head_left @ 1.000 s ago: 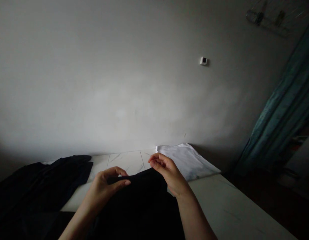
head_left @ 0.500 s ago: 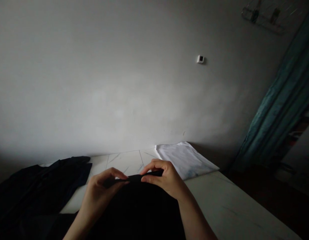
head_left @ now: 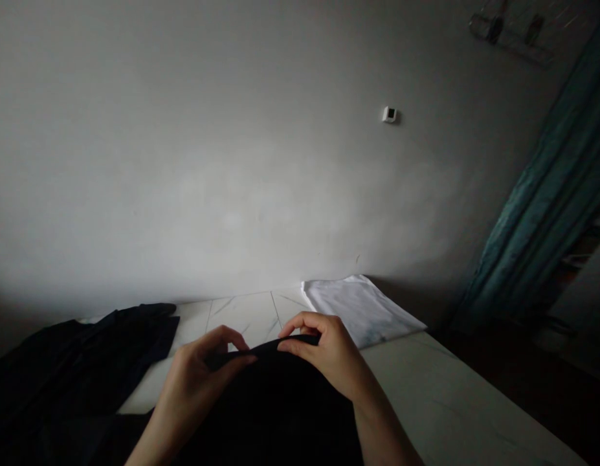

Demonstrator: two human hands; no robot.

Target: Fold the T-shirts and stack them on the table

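Note:
A black cloth garment (head_left: pixel 275 404) lies in front of me, and its upper edge rises in a low arch between my hands. My left hand (head_left: pixel 207 362) pinches that edge at the left, between thumb and fingers. My right hand (head_left: pixel 323 359) holds the same edge further right. A folded white cloth (head_left: pixel 360 307) lies just beyond my right hand, apart from it. A second dark garment (head_left: pixel 76 366) lies spread to the left of my left hand, untouched.
The white marble-patterned table top (head_left: pixel 455 401) runs to a wall behind, with its right edge dropping to a dark floor. A teal curtain (head_left: pixel 533 207) hangs at the right. A small white wall fitting (head_left: pixel 389 114) and a hanging rack (head_left: pixel 511 29) are high up.
My right hand has come down from above the cloth and closed on its edge. The edge now lifts between both hands.

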